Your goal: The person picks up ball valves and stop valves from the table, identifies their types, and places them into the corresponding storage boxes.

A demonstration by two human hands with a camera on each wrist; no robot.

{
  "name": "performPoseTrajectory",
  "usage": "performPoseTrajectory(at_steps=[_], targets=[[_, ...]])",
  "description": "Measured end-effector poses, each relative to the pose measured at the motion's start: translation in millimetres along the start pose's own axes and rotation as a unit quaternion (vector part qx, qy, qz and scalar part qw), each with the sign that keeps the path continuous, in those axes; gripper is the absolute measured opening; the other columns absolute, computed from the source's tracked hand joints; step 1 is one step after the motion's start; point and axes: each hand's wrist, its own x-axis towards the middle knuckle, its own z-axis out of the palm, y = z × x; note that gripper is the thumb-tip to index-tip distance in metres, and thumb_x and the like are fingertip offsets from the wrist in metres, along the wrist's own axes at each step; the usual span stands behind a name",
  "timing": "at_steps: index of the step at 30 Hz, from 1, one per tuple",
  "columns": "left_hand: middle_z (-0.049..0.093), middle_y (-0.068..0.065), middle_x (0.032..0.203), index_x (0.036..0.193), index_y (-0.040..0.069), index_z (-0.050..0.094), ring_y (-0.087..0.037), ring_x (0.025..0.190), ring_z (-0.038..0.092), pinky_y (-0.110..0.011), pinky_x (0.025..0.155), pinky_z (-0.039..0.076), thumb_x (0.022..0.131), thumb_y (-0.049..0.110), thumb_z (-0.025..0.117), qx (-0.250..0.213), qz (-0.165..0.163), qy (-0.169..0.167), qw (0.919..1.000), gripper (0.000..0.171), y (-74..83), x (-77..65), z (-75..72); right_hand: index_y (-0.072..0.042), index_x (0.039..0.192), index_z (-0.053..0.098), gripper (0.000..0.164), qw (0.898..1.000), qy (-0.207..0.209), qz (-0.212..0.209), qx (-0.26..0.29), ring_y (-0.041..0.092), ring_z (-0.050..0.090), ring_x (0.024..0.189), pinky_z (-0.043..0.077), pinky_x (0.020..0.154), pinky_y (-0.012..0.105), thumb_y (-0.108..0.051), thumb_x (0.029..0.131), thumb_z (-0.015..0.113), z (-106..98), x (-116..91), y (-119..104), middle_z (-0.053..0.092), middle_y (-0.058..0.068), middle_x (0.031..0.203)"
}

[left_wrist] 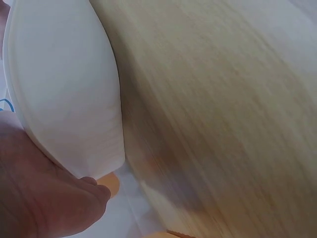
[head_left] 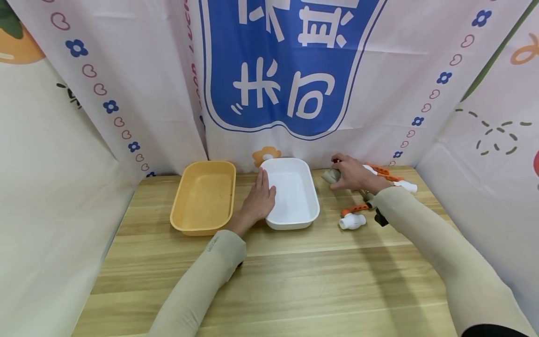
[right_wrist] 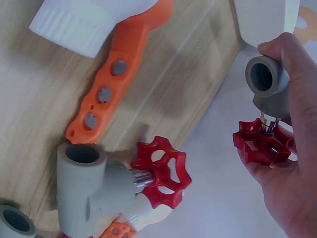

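Note:
My right hand (head_left: 357, 175) grips a grey valve (right_wrist: 271, 87) with a red handwheel (right_wrist: 262, 143), held near the back edge of the table, to the right of the white tray (head_left: 291, 194). Against the tray's left wall lies my left hand (head_left: 258, 200), fingers straight and touching the rim. In the left wrist view its fingertips are at the end of the tray wall (left_wrist: 69, 89). Below the right hand, another grey valve (right_wrist: 81, 193) with a red handwheel rests on the table. Close by is a white valve (head_left: 353, 222) with an orange lever (head_left: 355, 209).
A yellow tray (head_left: 204, 196) stands left of the white one, beyond my left forearm. More white valves (head_left: 405, 186) with orange levers (head_left: 390, 178) lie at the table's back right, partly hidden by my right arm. A printed cloth (head_left: 269, 107) hangs behind the table (head_left: 294, 281).

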Motion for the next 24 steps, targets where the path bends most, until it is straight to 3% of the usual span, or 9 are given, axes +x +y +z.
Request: performPoseTrajectory(at_steps=[17,24], targets=[[-0.015,-0.013,0.178,0.168,0.001,-0.007,-0.029,0.165,0.0,-0.047,0.133,0.012,0.115,0.038,0.022,-0.009,0.005,0.006,0.9999,0.071,0.8,-2.5,-2.5,0.006,0.11,0.077,0.055,0.996,0.051,-0.07,0.023,0.04,0.063,0.115,0.057,0.096,0.055,-0.033,0.072,0.087,-12.7,6.2,-25.5,0.061,0.026,0.136],[-0.018,-0.011,0.177,0.168,0.003,-0.009,-0.026,0.165,-0.002,-0.046,0.133,0.011,0.115,0.038,0.022,-0.007,-0.003,0.002,1.0,0.071,1.5,-1.8,-0.5,0.006,0.111,0.076,0.058,0.994,0.049,-0.086,0.037,0.039,0.062,0.115,0.057,0.093,0.052,-0.034,0.073,0.09,-15.6,11.4,-40.8,0.06,0.027,0.137]])
